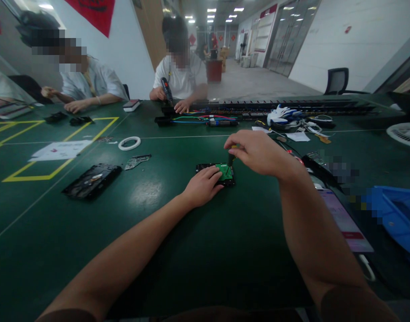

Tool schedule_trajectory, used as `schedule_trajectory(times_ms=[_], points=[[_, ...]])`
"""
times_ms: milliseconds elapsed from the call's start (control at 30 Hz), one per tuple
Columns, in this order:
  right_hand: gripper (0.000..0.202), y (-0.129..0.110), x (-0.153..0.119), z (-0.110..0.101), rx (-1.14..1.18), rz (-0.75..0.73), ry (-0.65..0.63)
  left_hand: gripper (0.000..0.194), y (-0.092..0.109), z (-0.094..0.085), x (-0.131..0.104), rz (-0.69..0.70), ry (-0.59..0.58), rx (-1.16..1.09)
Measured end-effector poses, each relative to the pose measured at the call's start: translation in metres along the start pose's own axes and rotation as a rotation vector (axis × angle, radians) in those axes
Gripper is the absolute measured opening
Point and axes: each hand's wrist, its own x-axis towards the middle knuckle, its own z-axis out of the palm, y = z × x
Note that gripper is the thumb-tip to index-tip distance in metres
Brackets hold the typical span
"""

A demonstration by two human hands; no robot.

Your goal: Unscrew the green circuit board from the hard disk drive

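A hard drive (229,182) with a green circuit board (226,171) facing up lies on the table in front of me. My left hand (205,184) grips its left and near side, fingers over the top and thumb at the near edge. Above the drive's right part, my right hand (253,151) is closed around the handle of a screwdriver (230,159). The tool stands nearly upright, its tip down at the board. Whether the tip sits in a screw is too small to tell.
On the left lie a black casing (92,180), a loose circuit board (137,161), a white tape ring (129,143) and a paper sheet (60,150). To the right are gloves (283,117), a tablet-like screen (347,219) and a blue bin (397,214). Across the table a person holds a power screwdriver (166,89).
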Motion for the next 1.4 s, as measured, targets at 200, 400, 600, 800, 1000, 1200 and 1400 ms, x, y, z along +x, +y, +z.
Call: schedule_trajectory(times_ms=[200, 400, 600, 800, 1000, 1200, 1400], points=[[0.023, 0.0012, -0.0001, 0.0006, -0.026, 0.002, 0.007, 0.043, 0.0000, 0.0000, 0.0000, -0.013, -0.010, -0.019], [0.024, 0.0025, 0.0010, 0.0018, -0.010, -0.028, -0.005, 0.043, -0.0001, 0.0007, -0.0001, -0.008, -0.006, -0.006], [0.035, 0.0032, -0.0002, 0.0031, 0.037, -0.012, 0.020, 0.044, 0.0007, -0.0005, -0.0003, -0.012, -0.006, -0.001], [0.028, 0.0007, 0.0009, 0.0013, -0.001, -0.024, 0.003, 0.044, -0.0004, 0.0001, -0.0004, -0.008, -0.008, 0.003], [0.030, 0.0026, 0.0007, 0.0022, 0.016, -0.024, -0.001, 0.045, -0.0002, 0.0004, -0.0003, 0.007, -0.001, 0.015], [0.034, 0.0034, 0.0000, 0.0028, 0.013, 0.012, -0.001, 0.044, -0.0004, 0.0011, -0.0006, 0.004, 0.005, 0.017], [0.025, 0.0006, 0.0008, 0.0017, 0.008, -0.008, 0.012, 0.044, -0.0014, 0.0021, -0.0005, 0.002, 0.006, 0.000]])
